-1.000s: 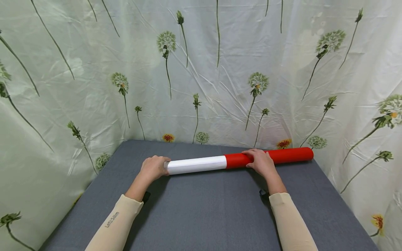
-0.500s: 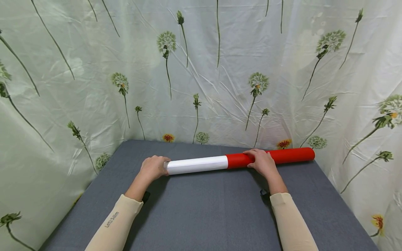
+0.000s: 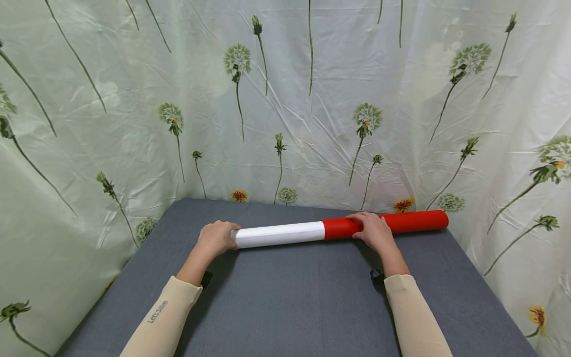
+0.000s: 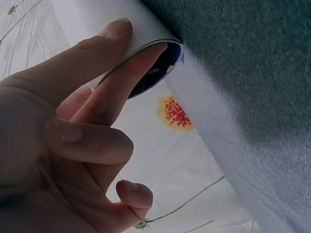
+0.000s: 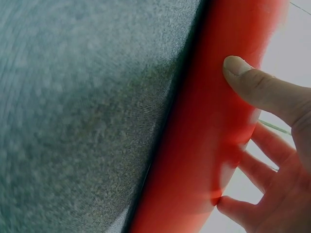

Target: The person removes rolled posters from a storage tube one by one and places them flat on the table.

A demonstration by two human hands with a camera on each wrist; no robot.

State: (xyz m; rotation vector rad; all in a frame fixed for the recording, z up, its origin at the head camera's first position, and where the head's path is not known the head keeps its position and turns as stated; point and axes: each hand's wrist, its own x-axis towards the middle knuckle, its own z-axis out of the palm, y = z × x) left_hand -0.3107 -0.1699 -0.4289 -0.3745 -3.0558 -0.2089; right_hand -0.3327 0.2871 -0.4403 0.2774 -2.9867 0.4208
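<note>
A rolled-up white sheet [image 3: 280, 235], like a poster, extends from the left end of a red tube [image 3: 419, 221]. Both lie nearly in line across the far part of the table. My left hand [image 3: 216, 237] pinches the sheet's left end. In the left wrist view, the thumb [image 4: 116, 31] presses the outside while a finger reaches into the roll, whose inner side shows dark blue with yellow marks. My right hand [image 3: 373, 232] grips the red tube a little right of where the white begins. In the right wrist view, its thumb [image 5: 243, 70] and fingers rest on opposite sides.
A grey cloth-covered table [image 3: 285, 302] lies beneath both forearms. Behind it and along both sides hangs a pale curtain [image 3: 285, 99] printed with dandelions. The red tube's right end is near the table's right edge.
My right hand and the red tube have shifted slightly right, while my left hand has moved slightly left. A little more of the white roll shows between them.
</note>
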